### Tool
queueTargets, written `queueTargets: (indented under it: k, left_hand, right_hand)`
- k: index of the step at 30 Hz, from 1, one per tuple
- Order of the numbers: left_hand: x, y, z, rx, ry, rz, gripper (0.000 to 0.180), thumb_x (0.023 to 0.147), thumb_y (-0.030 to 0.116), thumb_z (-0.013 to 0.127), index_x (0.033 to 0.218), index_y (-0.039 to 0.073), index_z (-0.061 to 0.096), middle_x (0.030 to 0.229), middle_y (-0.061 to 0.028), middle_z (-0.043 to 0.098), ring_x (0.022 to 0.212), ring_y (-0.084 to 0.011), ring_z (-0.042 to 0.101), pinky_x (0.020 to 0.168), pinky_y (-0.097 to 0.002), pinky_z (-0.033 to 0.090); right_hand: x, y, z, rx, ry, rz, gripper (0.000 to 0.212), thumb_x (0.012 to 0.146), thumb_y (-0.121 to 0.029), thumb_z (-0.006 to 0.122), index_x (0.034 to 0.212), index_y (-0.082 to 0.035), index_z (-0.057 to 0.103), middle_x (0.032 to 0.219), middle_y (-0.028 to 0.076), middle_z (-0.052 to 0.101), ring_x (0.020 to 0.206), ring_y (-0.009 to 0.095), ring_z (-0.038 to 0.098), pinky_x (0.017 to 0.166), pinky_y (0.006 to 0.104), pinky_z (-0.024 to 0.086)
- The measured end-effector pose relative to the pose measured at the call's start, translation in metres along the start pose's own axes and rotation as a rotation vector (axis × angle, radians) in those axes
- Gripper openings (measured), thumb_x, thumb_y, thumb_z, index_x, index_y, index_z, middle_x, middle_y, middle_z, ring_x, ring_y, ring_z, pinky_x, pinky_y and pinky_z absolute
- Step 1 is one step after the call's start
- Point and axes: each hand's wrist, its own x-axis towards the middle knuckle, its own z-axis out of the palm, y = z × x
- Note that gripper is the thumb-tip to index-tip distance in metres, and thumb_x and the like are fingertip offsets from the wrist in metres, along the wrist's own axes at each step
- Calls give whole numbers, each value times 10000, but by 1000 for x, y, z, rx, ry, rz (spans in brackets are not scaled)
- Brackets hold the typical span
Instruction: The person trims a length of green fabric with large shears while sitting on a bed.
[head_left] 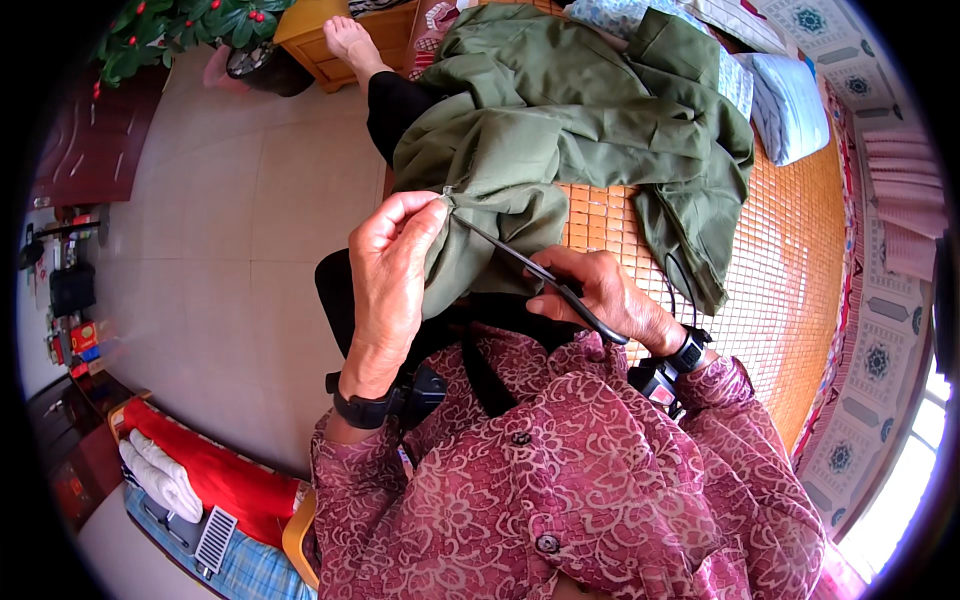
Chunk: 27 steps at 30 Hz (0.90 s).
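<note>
Cloth (pixel 560 135), green and rumpled, spreads from twelve to one o'clock, lying over a tan tiled mat (pixel 780 260) and a dark trouser leg (pixel 388 115). Left hand (pixel 390 268), at ten o'clock, is clamped by thumb and fingertips on a gathered edge of the cloth. Right hand (pixel 600 288), at three o'clock, is closed round dark scissors (pixel 580 304), blades directed toward ten o'clock; whether the tips touch the cloth cannot be told. Folded light-blue bedding (pixel 790 110) sits at two o'clock. Potted plant (pixel 225 22) bears red berries near eleven.
</note>
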Motion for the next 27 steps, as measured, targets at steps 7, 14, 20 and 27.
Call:
queueTargets:
  k: [7, 14, 20, 27]
  left_hand:
    - [0, -1, 1, -11, 26, 11, 130, 872, 50, 601, 960, -42, 625, 824, 2, 599, 740, -37, 518, 692, -174, 428]
    - [-2, -1, 3, -12, 41, -5, 132, 870, 52, 604, 961, -41, 629, 806, 13, 592, 722, -29, 503, 663, -170, 415]
    - [-2, -2, 2, -6, 36, -3, 130, 873, 55, 603, 960, -37, 631, 787, 26, 577, 693, -17, 470, 628, -166, 391]
    - [-2, -2, 3, -21, 56, -13, 130, 870, 52, 605, 959, -39, 631, 799, 21, 586, 699, -20, 480, 638, -163, 398]
  right_hand:
    - [-6, -5, -2, 189, -95, 22, 370, 821, -269, 695, 1064, -22, 567, 707, 48, 584, 687, 94, 541, 603, 289, 435]
    - [-4, -12, -4, 525, -179, 203, 390, 838, -325, 655, 1053, -11, 570, 760, -35, 546, 704, 71, 499, 632, 206, 397]
    - [-3, -14, -4, 568, -207, 241, 386, 842, -338, 645, 1053, -24, 569, 763, -27, 551, 701, 46, 498, 609, 194, 384]
    - [-1, -12, -2, 589, -192, 246, 398, 835, -338, 653, 1065, -24, 567, 762, -27, 554, 714, 51, 516, 615, 192, 397]
